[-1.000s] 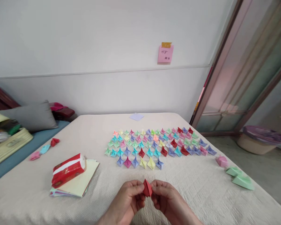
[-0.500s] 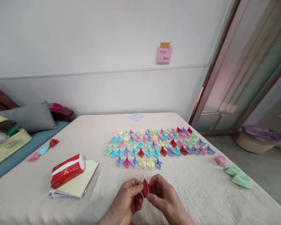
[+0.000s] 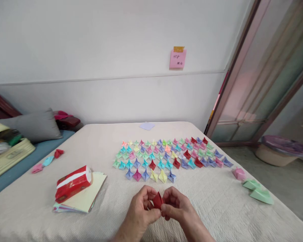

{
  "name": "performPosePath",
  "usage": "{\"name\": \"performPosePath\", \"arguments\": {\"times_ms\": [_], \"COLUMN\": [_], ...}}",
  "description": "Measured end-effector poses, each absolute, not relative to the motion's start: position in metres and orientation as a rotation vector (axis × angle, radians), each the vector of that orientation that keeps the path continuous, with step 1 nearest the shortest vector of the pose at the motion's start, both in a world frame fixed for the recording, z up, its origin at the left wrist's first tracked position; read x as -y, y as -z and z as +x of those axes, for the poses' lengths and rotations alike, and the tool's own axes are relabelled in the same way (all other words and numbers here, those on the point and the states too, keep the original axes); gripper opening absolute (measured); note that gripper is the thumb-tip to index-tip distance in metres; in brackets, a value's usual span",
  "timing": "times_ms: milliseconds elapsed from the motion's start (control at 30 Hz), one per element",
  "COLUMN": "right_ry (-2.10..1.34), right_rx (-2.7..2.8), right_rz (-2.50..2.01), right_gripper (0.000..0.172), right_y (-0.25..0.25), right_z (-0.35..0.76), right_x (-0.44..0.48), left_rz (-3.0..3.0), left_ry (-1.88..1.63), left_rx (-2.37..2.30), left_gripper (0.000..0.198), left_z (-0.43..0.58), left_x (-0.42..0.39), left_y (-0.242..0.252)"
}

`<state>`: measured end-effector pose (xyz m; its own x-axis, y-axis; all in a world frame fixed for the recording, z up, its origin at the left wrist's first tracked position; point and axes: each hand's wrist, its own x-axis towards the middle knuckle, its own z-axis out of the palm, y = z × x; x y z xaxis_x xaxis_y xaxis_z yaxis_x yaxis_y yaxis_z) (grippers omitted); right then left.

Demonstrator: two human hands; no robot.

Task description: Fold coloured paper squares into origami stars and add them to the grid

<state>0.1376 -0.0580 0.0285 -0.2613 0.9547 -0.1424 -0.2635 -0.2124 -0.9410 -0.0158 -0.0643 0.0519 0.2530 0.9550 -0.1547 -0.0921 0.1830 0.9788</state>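
Between my two hands is a small red folded paper boat [image 3: 158, 200], its pointed tip upward. My left hand [image 3: 143, 209] grips its left side, thumb in front and fingers curled behind. On the right side my right hand [image 3: 176, 205] pinches it between thumb and fingers. The fingers hide the boat's lower part. Just beyond my hands, several rows of small coloured paper boats [image 3: 163, 175] stand on the cream bedspread [image 3: 111, 208].
Left, a red tissue pack [image 3: 73, 184] rests on a stack of coloured paper [image 3: 99, 183]. Larger green folded boats [image 3: 262, 195] and a pink one [image 3: 239, 173] sit near the right edge. A lavender sheet [image 3: 146, 126] lies at the back. A lined bin [image 3: 277, 151] stands on the floor.
The red paper boat has turned in my fingers and now shows a broader side. My left fingers have risen behind it, and its thumb has dropped lower.
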Motion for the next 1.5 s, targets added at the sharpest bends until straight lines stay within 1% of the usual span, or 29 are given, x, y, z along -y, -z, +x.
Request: {"name": "performPosePath", "arguments": {"times_ms": [167, 300, 367, 533, 700, 833, 933, 967, 1000, 1133, 1167, 1233, 1333, 1400, 1500], "right_ry": [-1.672, -1.635, -1.6, -1.503, -1.403, -1.404, -1.456, -1.457, -1.446, -1.283, -1.231, -1.149, -1.042, -1.003, -1.044], "right_rx": [0.981, 1.046, 1.073, 1.087, 1.072, 1.065, 1.11, 1.128, 1.158, 1.409, 1.507, 1.686, 1.818, 1.803, 1.699], "right_rz": [-0.916, -0.904, -0.928, -0.952, -0.924, -0.959, -0.93, -0.926, -0.937, -1.03, -1.033, -0.998, -0.967, -0.986, -1.061], "right_gripper": [0.033, 0.04, 0.037, 0.022, 0.023, 0.022, 0.015, 0.016, 0.019, 0.052, 0.055, 0.05, 0.027, 0.016, 0.01], "right_y": [-0.027, -0.025, -0.026, -0.028, -0.028, -0.03, -0.03, -0.031, -0.032, -0.046, -0.05, -0.055, -0.053, -0.049, -0.046], "right_z": [0.138, 0.134, 0.134, 0.135, 0.133, 0.132, 0.133, 0.135, 0.136, 0.146, 0.148, 0.15, 0.15, 0.15, 0.148], "right_x": [0.057, 0.057, 0.058, 0.06, 0.062, 0.063, 0.063, 0.063, 0.064, 0.067, 0.068, 0.069, 0.068, 0.066, 0.064], "left_rz": [0.895, 0.826, 0.839, 1.005, 1.341, 1.449, 1.539, 1.562, 1.574, 1.591, 1.608, 1.65, 1.669, 1.631, 1.519], "left_ry": [-0.981, -0.969, -0.977, -0.991, -1.164, -1.272, -1.251, -1.238, -1.226, -1.189, -1.177, -1.152, -1.128, -1.127, -1.094], "left_rx": [-0.902, -0.92, -0.957, -1.011, -1.11, -1.202, -1.23, -1.226, -1.223, -1.25, -1.256, -1.258, -1.232, -1.197, -1.111], "left_gripper": [0.023, 0.018, 0.015, 0.01, 0.013, 0.008, 0.016, 0.018, 0.019, 0.021, 0.022, 0.021, 0.019, 0.018, 0.011], "left_z": [-0.021, -0.019, -0.019, -0.018, -0.016, -0.012, -0.011, -0.011, -0.011, -0.014, -0.015, -0.015, -0.016, -0.016, -0.018], "left_x": [0.066, 0.067, 0.067, 0.065, 0.061, 0.062, 0.064, 0.064, 0.065, 0.065, 0.065, 0.065, 0.067, 0.068, 0.068], "left_y": [-0.049, -0.049, -0.047, -0.041, -0.033, -0.027, -0.027, -0.028, -0.029, -0.038, -0.04, -0.044, -0.047, -0.049, -0.053]}}
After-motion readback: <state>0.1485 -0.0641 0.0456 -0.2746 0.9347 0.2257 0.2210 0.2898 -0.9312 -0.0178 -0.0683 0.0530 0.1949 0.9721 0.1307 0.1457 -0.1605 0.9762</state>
